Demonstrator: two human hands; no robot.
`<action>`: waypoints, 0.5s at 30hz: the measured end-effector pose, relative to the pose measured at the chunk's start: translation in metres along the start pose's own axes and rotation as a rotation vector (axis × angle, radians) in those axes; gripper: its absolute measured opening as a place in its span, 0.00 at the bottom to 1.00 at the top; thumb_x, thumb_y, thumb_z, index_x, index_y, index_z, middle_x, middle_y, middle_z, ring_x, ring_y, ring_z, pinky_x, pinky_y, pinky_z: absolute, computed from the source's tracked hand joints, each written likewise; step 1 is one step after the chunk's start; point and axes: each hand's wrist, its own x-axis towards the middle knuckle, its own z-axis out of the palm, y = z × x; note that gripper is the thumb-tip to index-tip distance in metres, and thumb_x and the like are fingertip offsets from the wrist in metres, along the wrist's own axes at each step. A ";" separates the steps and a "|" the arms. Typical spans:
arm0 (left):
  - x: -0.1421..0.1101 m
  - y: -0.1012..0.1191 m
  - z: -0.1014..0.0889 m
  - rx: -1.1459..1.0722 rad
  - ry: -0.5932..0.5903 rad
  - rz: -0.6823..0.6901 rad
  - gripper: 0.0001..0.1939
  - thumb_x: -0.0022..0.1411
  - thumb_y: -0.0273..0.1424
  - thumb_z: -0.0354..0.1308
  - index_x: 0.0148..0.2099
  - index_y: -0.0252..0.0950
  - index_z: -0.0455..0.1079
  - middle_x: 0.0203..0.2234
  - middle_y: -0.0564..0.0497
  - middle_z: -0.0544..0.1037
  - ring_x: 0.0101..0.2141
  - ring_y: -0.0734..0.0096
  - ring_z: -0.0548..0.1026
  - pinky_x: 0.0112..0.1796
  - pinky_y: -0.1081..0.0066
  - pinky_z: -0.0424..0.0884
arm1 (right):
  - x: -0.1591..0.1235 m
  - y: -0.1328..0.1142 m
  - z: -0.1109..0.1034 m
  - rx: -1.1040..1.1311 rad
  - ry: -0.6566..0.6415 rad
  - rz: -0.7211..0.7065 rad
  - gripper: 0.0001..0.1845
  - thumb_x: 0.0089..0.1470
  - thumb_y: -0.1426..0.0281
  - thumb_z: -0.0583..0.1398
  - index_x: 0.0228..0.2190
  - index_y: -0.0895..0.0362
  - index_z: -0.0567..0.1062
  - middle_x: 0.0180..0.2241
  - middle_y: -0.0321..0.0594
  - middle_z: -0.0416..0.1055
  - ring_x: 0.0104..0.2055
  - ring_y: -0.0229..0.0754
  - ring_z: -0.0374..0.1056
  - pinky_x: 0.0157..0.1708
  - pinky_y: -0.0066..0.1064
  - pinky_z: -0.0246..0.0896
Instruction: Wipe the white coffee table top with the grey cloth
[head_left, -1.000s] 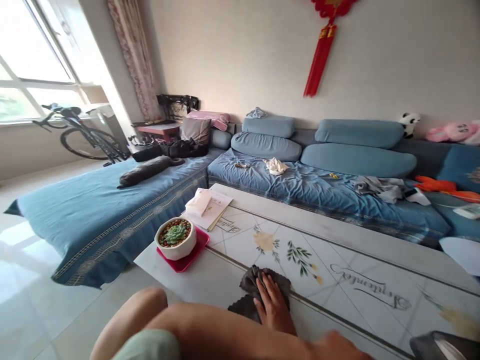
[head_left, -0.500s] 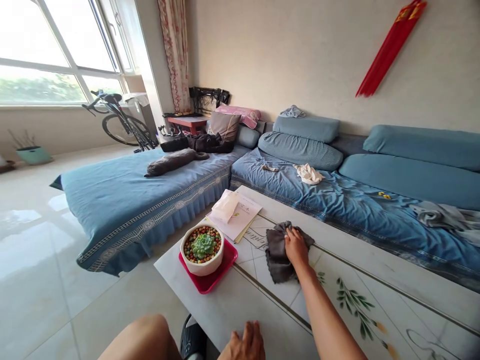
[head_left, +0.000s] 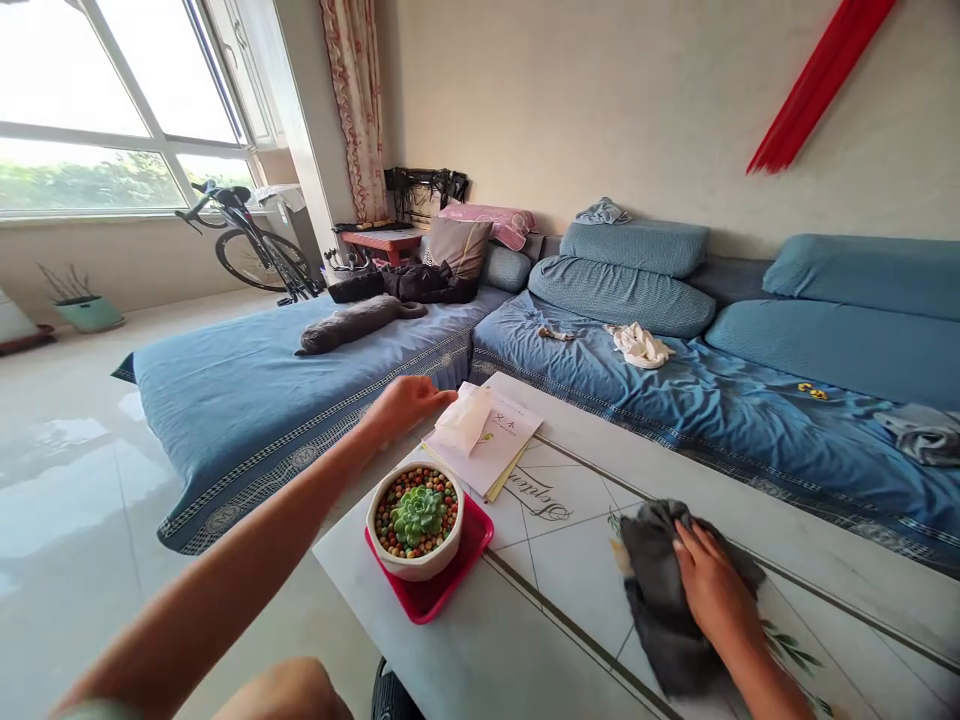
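My right hand (head_left: 716, 580) presses down on a dark grey cloth (head_left: 660, 590), fingers over its top, on the white patterned tabletop (head_left: 570, 580). My left hand (head_left: 411, 405) reaches over the table's far left corner, its extended tip beside a white translucent packet (head_left: 465, 420). Most of its fingers are hidden behind the hand, so a grip cannot be made out. Under the packet lie a pale booklet (head_left: 510, 425) and yellowish sheets. Nearer to me, a succulent (head_left: 418, 515) grows among coloured pebbles in a white pot (head_left: 416, 568), standing on a red tray (head_left: 476, 525).
A blue-covered sofa (head_left: 225, 390) wraps around the table's far side. On it lie a grey cat (head_left: 356, 325), a dark bundle, a cream cloth (head_left: 639, 345) and a grey cloth (head_left: 922, 432). A bicycle (head_left: 262, 245) stands by the window. My knee is below the table's left edge.
My right hand has slid the cloth right and nearer along the tabletop. My left hand has left the table's near edge and reached forward to the packet and booklet. The view has shifted slightly.
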 end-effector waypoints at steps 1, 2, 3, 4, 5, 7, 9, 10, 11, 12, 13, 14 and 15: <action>0.024 0.003 -0.002 0.046 0.003 -0.040 0.27 0.70 0.55 0.62 0.44 0.32 0.77 0.38 0.48 0.83 0.39 0.66 0.78 0.39 0.70 0.70 | 0.019 -0.022 0.006 -0.007 0.005 0.009 0.47 0.71 0.52 0.36 0.56 0.75 0.79 0.59 0.76 0.74 0.65 0.73 0.70 0.63 0.65 0.68; 0.045 0.006 0.001 0.096 -0.001 -0.066 0.28 0.69 0.55 0.64 0.46 0.31 0.77 0.42 0.45 0.83 0.42 0.64 0.78 0.40 0.70 0.70 | 0.031 -0.050 0.015 0.001 -0.005 -0.015 0.47 0.71 0.53 0.35 0.55 0.74 0.80 0.58 0.74 0.75 0.64 0.71 0.71 0.63 0.64 0.68; 0.061 0.008 0.007 0.137 -0.024 -0.082 0.28 0.68 0.54 0.65 0.48 0.30 0.76 0.45 0.43 0.83 0.45 0.62 0.78 0.42 0.69 0.70 | 0.034 -0.080 0.025 0.020 -0.026 -0.063 0.44 0.72 0.54 0.36 0.55 0.71 0.81 0.58 0.69 0.76 0.65 0.68 0.71 0.64 0.60 0.68; 0.073 0.009 0.015 0.171 -0.049 -0.103 0.28 0.68 0.53 0.66 0.49 0.29 0.75 0.48 0.41 0.82 0.47 0.60 0.78 0.44 0.68 0.71 | 0.027 -0.109 0.035 0.047 -0.057 -0.127 0.39 0.72 0.55 0.39 0.57 0.64 0.81 0.60 0.59 0.77 0.66 0.62 0.71 0.65 0.55 0.69; 0.082 0.009 0.025 0.203 -0.080 -0.122 0.28 0.69 0.52 0.66 0.50 0.29 0.75 0.49 0.40 0.82 0.48 0.59 0.78 0.46 0.66 0.73 | 0.013 -0.133 0.044 0.076 -0.093 -0.200 0.34 0.73 0.56 0.43 0.59 0.56 0.80 0.63 0.49 0.76 0.68 0.57 0.70 0.66 0.50 0.69; 0.092 0.004 0.043 0.258 -0.155 -0.148 0.25 0.71 0.50 0.64 0.52 0.32 0.75 0.48 0.43 0.81 0.47 0.60 0.79 0.48 0.60 0.77 | -0.030 -0.153 0.057 0.126 -0.158 -0.346 0.28 0.72 0.61 0.49 0.66 0.40 0.74 0.68 0.32 0.70 0.71 0.53 0.67 0.67 0.48 0.70; 0.097 -0.002 0.056 0.294 -0.214 -0.155 0.20 0.73 0.46 0.64 0.54 0.34 0.76 0.49 0.45 0.80 0.48 0.61 0.80 0.50 0.56 0.79 | -0.070 -0.128 0.057 0.145 -0.134 -0.424 0.33 0.70 0.62 0.53 0.71 0.28 0.63 0.70 0.25 0.67 0.69 0.54 0.68 0.62 0.50 0.76; 0.099 -0.005 0.060 0.305 -0.231 -0.157 0.19 0.73 0.44 0.64 0.55 0.35 0.75 0.51 0.45 0.80 0.49 0.60 0.80 0.51 0.55 0.80 | -0.081 -0.101 0.054 0.154 -0.053 -0.448 0.36 0.68 0.62 0.53 0.72 0.25 0.58 0.67 0.26 0.71 0.66 0.56 0.72 0.56 0.52 0.81; 0.101 -0.008 0.064 0.311 -0.239 -0.161 0.19 0.73 0.43 0.64 0.56 0.35 0.75 0.52 0.45 0.79 0.50 0.59 0.79 0.52 0.55 0.80 | -0.083 -0.070 0.051 0.147 0.002 -0.462 0.38 0.67 0.62 0.54 0.73 0.25 0.56 0.65 0.28 0.74 0.63 0.57 0.75 0.51 0.53 0.83; 0.103 -0.010 0.066 0.311 -0.239 -0.170 0.19 0.73 0.42 0.64 0.57 0.35 0.75 0.54 0.44 0.79 0.51 0.58 0.79 0.52 0.55 0.80 | -0.075 -0.037 0.048 0.129 0.060 -0.454 0.38 0.67 0.61 0.54 0.74 0.27 0.56 0.64 0.33 0.75 0.62 0.59 0.76 0.49 0.55 0.84; 0.105 -0.013 0.068 0.307 -0.236 -0.182 0.19 0.73 0.42 0.65 0.58 0.36 0.75 0.54 0.44 0.78 0.52 0.58 0.79 0.52 0.57 0.80 | -0.060 -0.007 0.046 0.096 0.088 -0.413 0.38 0.66 0.59 0.54 0.75 0.34 0.57 0.63 0.41 0.76 0.62 0.62 0.75 0.50 0.57 0.83; 0.107 -0.016 0.068 0.299 -0.226 -0.196 0.18 0.73 0.41 0.65 0.58 0.37 0.75 0.55 0.44 0.78 0.52 0.58 0.79 0.52 0.58 0.80 | -0.041 0.015 0.046 0.056 0.100 -0.371 0.38 0.66 0.57 0.54 0.74 0.42 0.61 0.60 0.49 0.78 0.60 0.65 0.76 0.49 0.58 0.82; 0.109 -0.019 0.067 0.290 -0.211 -0.212 0.18 0.72 0.41 0.66 0.58 0.38 0.75 0.55 0.44 0.78 0.52 0.58 0.79 0.51 0.59 0.80 | -0.020 0.028 0.048 -0.002 0.129 -0.319 0.37 0.66 0.56 0.52 0.73 0.48 0.65 0.57 0.54 0.80 0.57 0.67 0.78 0.49 0.60 0.81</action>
